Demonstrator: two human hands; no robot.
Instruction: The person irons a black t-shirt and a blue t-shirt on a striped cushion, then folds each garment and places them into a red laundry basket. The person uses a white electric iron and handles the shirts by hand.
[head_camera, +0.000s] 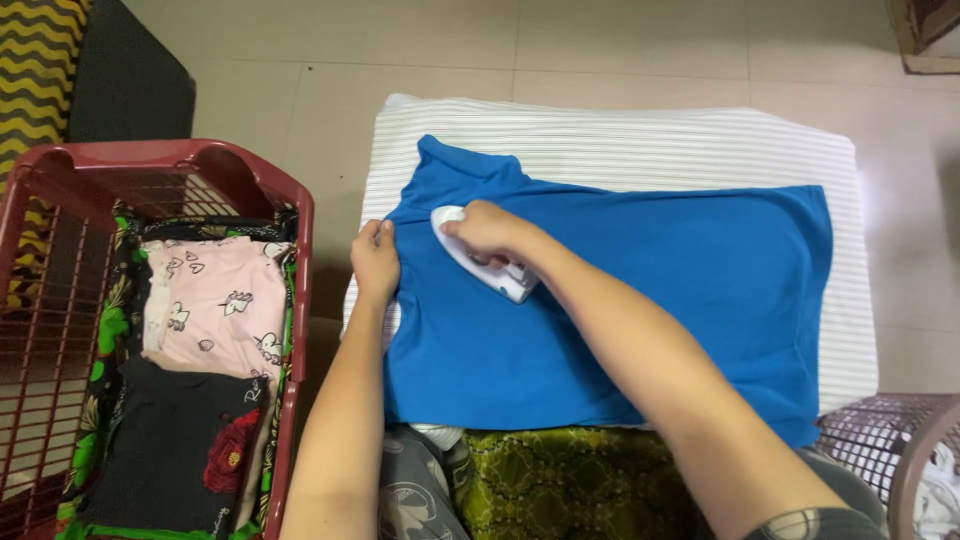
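Head view: my right hand (488, 232) gripped the white iron (487, 262), left hand (376, 262) just beside it, fingers pinching the blue shirt (640, 300) edge.

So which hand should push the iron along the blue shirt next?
Probably the right hand: it already grips the white iron on the blue shirt, with open cloth stretching to its right. The left hand is busy pinching the shirt's edge flat beside the red basket.

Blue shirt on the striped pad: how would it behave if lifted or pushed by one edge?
Probably floppy: the blue shirt lies flat, following the striped pad. Likely bunches when pushed, since the left hand pins its edge while the right hand holds the iron. Seems light.
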